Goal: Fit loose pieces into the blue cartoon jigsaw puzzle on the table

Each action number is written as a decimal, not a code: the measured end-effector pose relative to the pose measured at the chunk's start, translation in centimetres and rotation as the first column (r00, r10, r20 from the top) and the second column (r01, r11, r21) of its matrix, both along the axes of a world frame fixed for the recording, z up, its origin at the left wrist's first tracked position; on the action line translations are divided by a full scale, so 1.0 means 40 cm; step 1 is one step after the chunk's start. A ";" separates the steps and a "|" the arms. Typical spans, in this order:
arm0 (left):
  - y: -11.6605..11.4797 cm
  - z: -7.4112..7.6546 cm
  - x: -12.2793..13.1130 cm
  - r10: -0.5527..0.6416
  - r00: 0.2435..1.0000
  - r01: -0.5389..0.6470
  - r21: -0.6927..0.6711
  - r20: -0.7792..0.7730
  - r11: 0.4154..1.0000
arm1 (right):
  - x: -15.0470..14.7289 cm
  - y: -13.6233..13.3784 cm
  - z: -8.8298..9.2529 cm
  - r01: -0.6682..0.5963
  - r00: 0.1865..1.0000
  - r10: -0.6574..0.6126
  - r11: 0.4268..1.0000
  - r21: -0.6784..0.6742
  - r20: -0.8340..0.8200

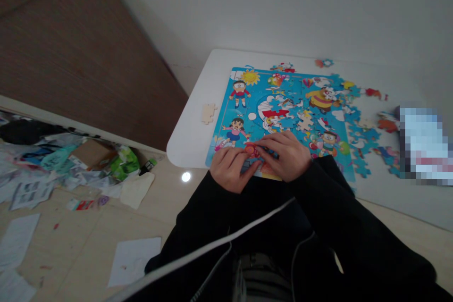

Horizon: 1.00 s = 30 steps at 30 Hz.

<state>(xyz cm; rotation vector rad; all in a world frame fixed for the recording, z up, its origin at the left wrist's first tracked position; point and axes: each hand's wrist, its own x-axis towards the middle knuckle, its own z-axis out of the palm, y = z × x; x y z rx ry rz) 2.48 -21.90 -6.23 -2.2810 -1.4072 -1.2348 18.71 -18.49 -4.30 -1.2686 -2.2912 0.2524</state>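
Note:
A cartoon jigsaw puzzle (260,104) lies on the white table, partly assembled in a blue board, with loose pieces on its middle and right side. Over the puzzle's near edge my hands meet, fingers curled and pinched. A small red puzzle piece (252,150) shows between the fingertips of my left hand (228,169) and my right hand (288,155). Both seem to grip it, though the fingers cover much of it. Part of the puzzle beneath is hidden by the hands.
Loose puzzle pieces (370,139) are scattered right of the board, and one blank-backed piece (208,113) lies left of it. A phone with a blurred screen (426,144) stands at the right. A white cable (226,241) crosses before my body. Papers and bags (71,165) litter the floor.

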 end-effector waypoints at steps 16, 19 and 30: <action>0.001 0.004 -0.014 -0.011 0.988 0.010 -0.007 -0.152 1.000 | 0.001 -0.003 0.001 -0.001 1.000 0.003 0.998 0.056 -0.024; -0.002 0.000 -0.023 -0.042 0.988 0.038 -0.033 -0.145 0.999 | 0.000 -0.004 0.001 0.004 1.000 -0.003 0.999 0.043 -0.023; 0.002 -0.006 -0.043 -0.116 0.992 0.119 -0.040 0.056 0.992 | -0.003 0.000 0.000 0.032 0.999 -0.031 0.997 0.070 -0.020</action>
